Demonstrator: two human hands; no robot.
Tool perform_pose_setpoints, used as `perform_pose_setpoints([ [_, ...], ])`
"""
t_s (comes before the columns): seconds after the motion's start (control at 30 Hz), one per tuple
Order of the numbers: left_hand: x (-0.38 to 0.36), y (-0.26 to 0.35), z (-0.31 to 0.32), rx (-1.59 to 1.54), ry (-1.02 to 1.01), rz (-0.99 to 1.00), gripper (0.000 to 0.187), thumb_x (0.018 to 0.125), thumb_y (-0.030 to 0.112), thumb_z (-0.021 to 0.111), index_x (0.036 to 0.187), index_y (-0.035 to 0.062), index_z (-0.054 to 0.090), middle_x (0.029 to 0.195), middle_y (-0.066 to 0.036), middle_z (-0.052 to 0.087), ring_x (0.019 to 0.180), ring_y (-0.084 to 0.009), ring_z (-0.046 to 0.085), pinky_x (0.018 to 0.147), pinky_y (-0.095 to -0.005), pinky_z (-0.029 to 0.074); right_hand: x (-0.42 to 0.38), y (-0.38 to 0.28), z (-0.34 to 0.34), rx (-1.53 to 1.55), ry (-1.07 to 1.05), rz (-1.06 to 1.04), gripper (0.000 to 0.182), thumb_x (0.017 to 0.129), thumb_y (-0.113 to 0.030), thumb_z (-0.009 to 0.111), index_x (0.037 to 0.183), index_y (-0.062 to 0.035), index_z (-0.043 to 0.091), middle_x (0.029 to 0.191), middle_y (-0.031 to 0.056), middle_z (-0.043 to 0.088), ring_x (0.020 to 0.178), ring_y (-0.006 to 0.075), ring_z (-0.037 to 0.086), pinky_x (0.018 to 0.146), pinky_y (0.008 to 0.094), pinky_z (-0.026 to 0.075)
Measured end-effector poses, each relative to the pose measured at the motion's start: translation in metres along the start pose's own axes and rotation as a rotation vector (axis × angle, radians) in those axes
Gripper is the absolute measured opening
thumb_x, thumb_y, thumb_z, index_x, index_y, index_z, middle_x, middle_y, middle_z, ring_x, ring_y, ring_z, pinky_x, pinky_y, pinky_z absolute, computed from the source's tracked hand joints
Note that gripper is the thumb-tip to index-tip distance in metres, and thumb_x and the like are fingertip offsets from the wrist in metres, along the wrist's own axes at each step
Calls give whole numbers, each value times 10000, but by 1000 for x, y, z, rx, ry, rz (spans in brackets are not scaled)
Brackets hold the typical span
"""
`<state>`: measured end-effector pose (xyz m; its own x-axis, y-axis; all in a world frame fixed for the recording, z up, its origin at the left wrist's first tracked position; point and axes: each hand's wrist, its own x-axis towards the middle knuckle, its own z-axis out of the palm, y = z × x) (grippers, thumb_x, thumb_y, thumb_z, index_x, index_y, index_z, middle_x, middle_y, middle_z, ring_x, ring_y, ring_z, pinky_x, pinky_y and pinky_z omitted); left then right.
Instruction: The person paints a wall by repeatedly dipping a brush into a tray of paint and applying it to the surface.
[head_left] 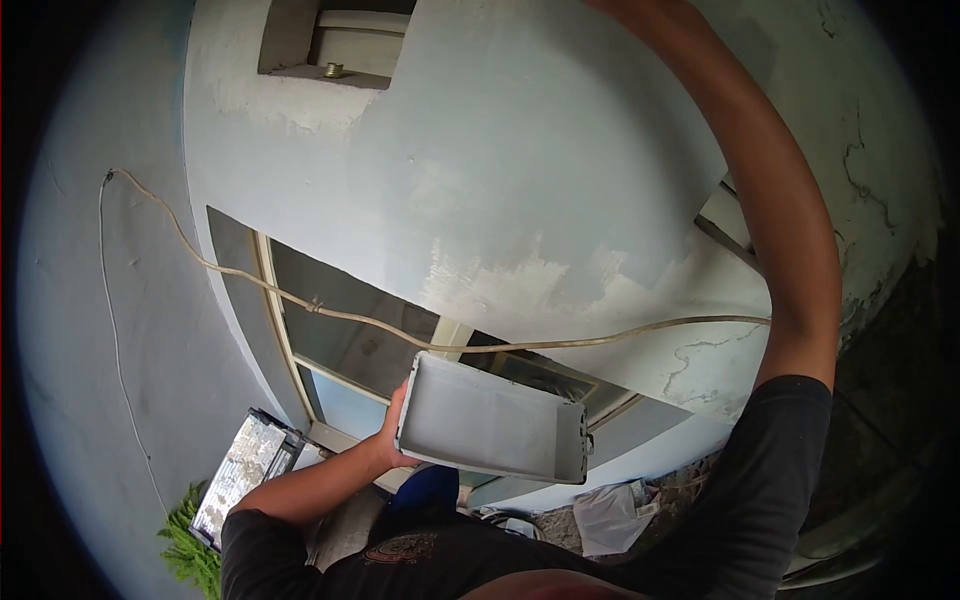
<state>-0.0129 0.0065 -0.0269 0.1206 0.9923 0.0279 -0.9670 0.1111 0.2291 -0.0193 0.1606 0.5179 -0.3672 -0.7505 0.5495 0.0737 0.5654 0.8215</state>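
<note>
My left hand point(393, 437) is closed around the left end of a rectangular paint tray point(490, 425), held out in front of my chest. The tray's inside is coated light grey, and dark chips mark its rim and right end. My right arm reaches up along the painted wall point(540, 150). Only part of my right hand point(640, 8) shows at the top edge; its fingers are cut off, so what they hold cannot be seen. Pale, uneven patches run along the wall's lower part above a window point(350, 310).
A beige cable point(480, 349) sags across the wall and window. A small brass-coloured object point(333, 70) sits in an upper wall opening. Below are a worn silvery panel point(245, 475), a green plant point(185, 540) and a white plastic bag point(610, 520).
</note>
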Motion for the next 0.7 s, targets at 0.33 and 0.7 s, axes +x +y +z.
perform_pose_setpoints([
  [0.33,3,1,6,40,-24,18,851,954,743,356,1573,162,408,1584,-119,441,1425,-331,469,1175,-572,352,-68,-129,-37,749,87,321,107,898,-51,701,823,11,658,714,107,643,627,169,613,606,314,516],
  [0.7,5,1,-3,-74,-6,44,806,983,709,372,1566,153,411,1573,-131,453,1407,-334,488,1166,-569,369,-194,-246,-105,1186,-190,1162,179,946,-135,726,920,32,668,844,56,700,723,92,665,665,247,565],
])
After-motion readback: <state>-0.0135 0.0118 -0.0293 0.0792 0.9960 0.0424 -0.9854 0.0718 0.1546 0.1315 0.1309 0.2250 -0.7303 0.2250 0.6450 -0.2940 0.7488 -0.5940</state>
